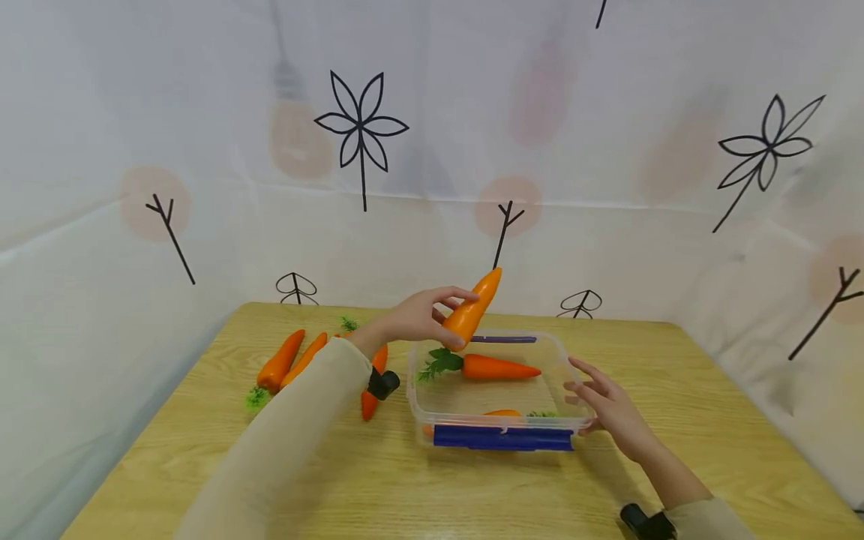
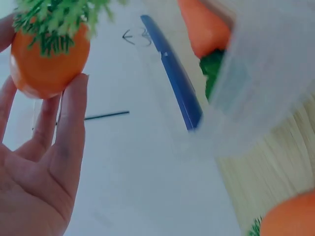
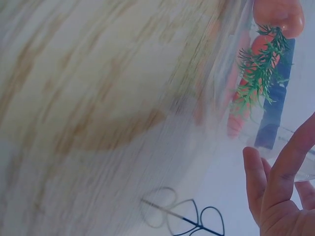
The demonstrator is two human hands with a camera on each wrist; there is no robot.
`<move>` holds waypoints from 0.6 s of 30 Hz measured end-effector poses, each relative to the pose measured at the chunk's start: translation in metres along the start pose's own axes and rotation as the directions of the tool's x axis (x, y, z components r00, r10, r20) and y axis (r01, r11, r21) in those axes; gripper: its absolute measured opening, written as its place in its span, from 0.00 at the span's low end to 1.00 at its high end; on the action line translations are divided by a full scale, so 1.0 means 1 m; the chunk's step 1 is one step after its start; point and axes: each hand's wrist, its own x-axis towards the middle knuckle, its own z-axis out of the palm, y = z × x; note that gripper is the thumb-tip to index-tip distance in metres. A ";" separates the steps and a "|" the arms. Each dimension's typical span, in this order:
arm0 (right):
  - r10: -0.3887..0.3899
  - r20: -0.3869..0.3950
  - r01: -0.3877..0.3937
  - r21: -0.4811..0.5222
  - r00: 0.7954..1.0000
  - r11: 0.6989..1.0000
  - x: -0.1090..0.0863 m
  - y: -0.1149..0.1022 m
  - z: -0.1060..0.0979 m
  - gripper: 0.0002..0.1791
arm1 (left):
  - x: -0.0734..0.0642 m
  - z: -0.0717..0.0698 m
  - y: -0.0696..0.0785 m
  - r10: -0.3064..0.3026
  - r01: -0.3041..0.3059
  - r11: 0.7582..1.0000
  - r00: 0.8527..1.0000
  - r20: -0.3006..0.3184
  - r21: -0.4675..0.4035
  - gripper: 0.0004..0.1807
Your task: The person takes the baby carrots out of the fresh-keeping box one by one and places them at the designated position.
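Note:
My left hand (image 1: 428, 315) grips an orange carrot (image 1: 475, 307) between thumb and fingers, raised above a clear plastic box (image 1: 415, 409). Its thick end points down and its tip up; in the left wrist view, feathery green leaves (image 2: 59, 24) show at that end. Inside the box lies a red-orange carrot (image 1: 499, 367) with green leaves, and another carrot (image 1: 502, 413) is partly hidden behind the near rim. At the box's right side my right hand (image 1: 617, 420) touches the wall and rim with spread fingers (image 3: 285, 167).
Several more carrots (image 1: 280, 364) lie on the wooden table (image 1: 486, 495) left of the box, partly covered by my left sleeve (image 1: 290, 435). Blue latches (image 1: 502, 438) run along the box's sides. A white patterned cloth (image 1: 432, 247) hangs behind the table.

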 end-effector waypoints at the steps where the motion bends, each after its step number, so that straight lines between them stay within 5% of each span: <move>1: 0.005 0.001 -0.005 0.002 1.000 1.000 0.000 0.000 0.000 0.30 | -0.003 -0.002 -0.001 -0.005 0.005 1.000 1.000 -0.022 -0.010 0.38; 7: 0.015 0.005 -0.015 0.002 1.000 1.000 0.000 0.001 -0.003 0.30 | -0.021 -0.014 -0.010 -0.034 0.023 0.997 0.990 -0.138 -0.079 0.39; 18: 0.020 0.015 -0.020 0.014 1.000 1.000 0.001 -0.001 -0.003 0.31 | -0.057 -0.030 -0.020 -0.100 0.068 0.989 0.962 -0.256 -0.130 0.38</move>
